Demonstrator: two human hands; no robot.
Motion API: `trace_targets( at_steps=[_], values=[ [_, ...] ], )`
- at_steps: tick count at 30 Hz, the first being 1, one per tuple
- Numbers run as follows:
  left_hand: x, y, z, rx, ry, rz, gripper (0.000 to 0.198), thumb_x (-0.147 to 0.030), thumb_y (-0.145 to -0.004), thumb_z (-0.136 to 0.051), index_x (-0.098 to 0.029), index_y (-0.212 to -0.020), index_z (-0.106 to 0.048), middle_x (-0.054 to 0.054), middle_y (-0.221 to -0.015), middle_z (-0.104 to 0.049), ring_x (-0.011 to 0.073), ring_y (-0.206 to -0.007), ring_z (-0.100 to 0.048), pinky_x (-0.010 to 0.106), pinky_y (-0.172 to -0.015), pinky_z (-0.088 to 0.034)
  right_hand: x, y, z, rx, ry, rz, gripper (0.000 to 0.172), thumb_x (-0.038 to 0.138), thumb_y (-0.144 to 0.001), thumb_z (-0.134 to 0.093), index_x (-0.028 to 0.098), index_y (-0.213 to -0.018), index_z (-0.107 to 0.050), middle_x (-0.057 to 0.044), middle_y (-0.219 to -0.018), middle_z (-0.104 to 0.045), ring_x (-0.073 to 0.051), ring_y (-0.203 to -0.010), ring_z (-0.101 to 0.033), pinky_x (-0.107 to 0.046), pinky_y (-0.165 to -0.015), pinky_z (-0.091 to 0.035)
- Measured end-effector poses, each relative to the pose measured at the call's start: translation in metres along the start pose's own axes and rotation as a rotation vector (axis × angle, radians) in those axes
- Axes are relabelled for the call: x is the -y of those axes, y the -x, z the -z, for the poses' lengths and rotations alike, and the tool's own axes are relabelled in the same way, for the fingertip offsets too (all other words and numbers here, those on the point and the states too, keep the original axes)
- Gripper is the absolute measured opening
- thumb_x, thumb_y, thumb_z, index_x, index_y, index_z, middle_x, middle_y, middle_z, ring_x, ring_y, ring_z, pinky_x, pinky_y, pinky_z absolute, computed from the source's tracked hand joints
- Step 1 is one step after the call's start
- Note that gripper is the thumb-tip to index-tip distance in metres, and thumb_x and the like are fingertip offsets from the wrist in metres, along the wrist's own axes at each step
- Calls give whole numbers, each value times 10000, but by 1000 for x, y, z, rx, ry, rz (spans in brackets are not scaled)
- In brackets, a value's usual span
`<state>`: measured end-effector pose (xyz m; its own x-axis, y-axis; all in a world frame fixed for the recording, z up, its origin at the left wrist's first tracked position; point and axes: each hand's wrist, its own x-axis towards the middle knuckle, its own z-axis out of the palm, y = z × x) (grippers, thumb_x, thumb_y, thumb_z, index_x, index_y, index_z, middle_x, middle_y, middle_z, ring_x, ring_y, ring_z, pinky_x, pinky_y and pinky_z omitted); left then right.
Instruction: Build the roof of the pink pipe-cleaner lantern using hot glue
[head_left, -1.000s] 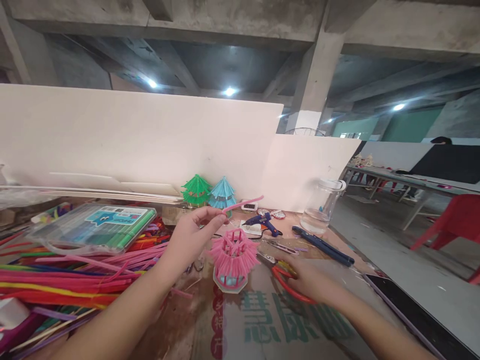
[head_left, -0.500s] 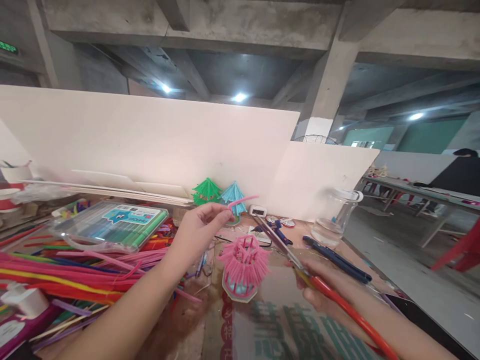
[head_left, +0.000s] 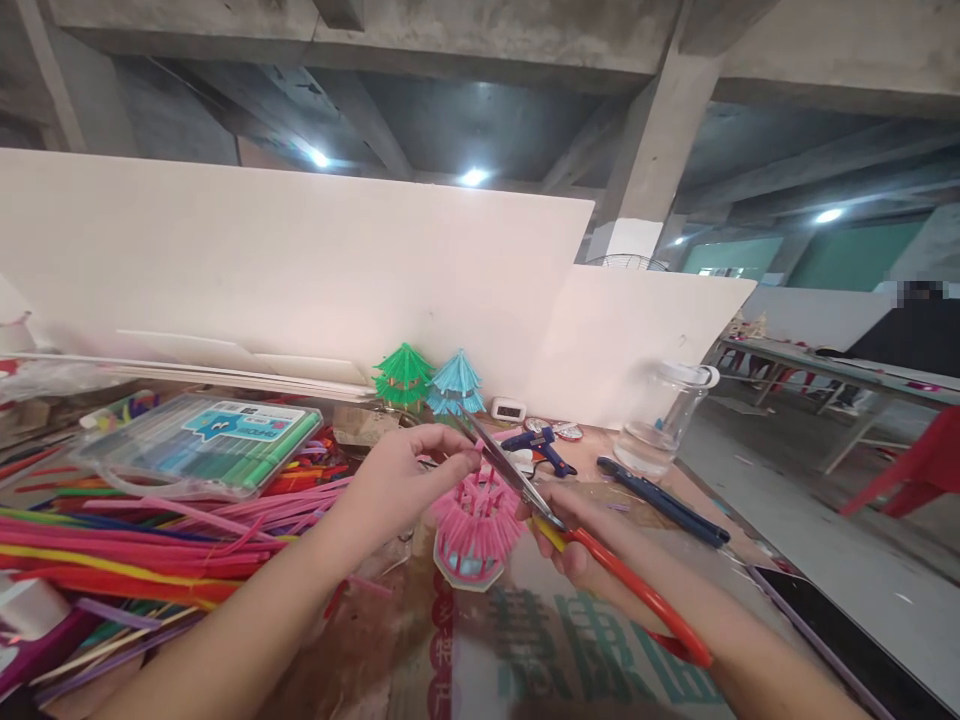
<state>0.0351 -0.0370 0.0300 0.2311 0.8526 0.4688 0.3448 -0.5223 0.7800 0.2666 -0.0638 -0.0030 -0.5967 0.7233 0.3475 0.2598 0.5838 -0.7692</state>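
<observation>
My left hand [head_left: 424, 468] pinches a short pink pipe cleaner between thumb and fingertips, just above a small pink model pavilion [head_left: 480, 530]. My right hand [head_left: 566, 525] grips scissors [head_left: 637, 580] with red and yellow handles. Their blades [head_left: 510, 470] point up and left, reaching the pipe cleaner beside my left fingertips; whether they touch it I cannot tell. The pavilion has a fringed pink roof and an octagonal base. Behind it stand a green model roof [head_left: 403, 377] and a light-blue one [head_left: 456, 382].
Pink and multicoloured pipe cleaners [head_left: 150, 540] spread over the left side, under a marker case [head_left: 202, 445]. Toward the back are a small white clock [head_left: 508, 409] and a blue glue gun [head_left: 544, 447]. Dark-handled pliers [head_left: 664, 500], a water jug [head_left: 660, 425] and a phone [head_left: 832, 640] lie to the right.
The scissors have moved left and up to the pink pipe cleaner. My left hand has come slightly right and down, closer above the pavilion. The view has shifted a little.
</observation>
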Motion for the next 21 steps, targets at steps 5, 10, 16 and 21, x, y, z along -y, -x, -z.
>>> trace_targets(
  at_steps=[5, 10, 16, 21],
  values=[
    [-4, 5, -10, 55, 51, 60, 181, -349, -771, -640, -208, -739, -749, 5, -713, -736, 187, -697, -676, 248, -621, -527, 1, 8, 2, 9, 54, -37, 628, 752, -866, -339, 210, -1103, -550, -12, -812, -484, -155, -682, -453, -262, -599, -407],
    [-2, 4, -11, 95, -3, 50, 185, -347, -798, -627, -207, -752, -738, -6, -729, -736, 176, -697, -669, 240, -638, -515, 4, 9, 4, 8, 86, -30, 663, 721, -881, -380, 202, -1268, -522, -51, -901, -571, -177, -772, -533, -263, -648, -440],
    [0, 2, -8, 99, -100, 42, 204, -361, -807, -612, -198, -735, -712, -15, -715, -726, 166, -687, -658, 238, -662, -508, 2, 5, 0, -56, 87, -46, 413, 532, -893, -536, 196, -1130, -581, -51, -939, -625, -201, -837, -565, -302, -780, -460],
    [2, 2, -10, 86, -100, 11, 206, -358, -817, -590, -196, -758, -704, -8, -762, -731, 172, -733, -665, 240, -678, -511, -4, 7, -6, -120, 111, -222, 266, 317, -832, -581, 202, -1073, -576, -9, -793, -658, -200, -768, -611, -323, -786, -454]
  ],
)
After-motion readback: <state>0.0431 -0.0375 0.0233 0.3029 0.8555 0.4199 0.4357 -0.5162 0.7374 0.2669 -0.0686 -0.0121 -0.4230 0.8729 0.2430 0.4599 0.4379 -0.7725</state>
